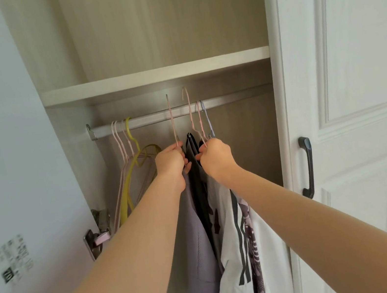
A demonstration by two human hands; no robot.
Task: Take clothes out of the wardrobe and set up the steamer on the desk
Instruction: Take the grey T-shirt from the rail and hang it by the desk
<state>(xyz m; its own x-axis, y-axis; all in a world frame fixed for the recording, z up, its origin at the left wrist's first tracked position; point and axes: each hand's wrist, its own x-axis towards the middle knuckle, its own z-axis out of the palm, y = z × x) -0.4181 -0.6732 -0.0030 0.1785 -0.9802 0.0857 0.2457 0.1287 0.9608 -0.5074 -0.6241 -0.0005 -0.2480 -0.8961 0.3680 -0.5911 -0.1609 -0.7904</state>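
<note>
Partly hidden: hanger necks point(174, 129) inside left hand point(170, 162), right hand point(216, 157); clothes point(195, 236) cropped below.

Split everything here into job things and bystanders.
In the job: left hand gripping pink hanger; right hand gripping second hanger; lilac garment; black garment; striped white garment; rail.
Just there: empty hangers; shelf; door handle; hinge.

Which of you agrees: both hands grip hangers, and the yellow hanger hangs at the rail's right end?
Wrong end. The head view shows the yellow hanger at the rail's left end; the left hand and right hand do grip hangers.
</note>
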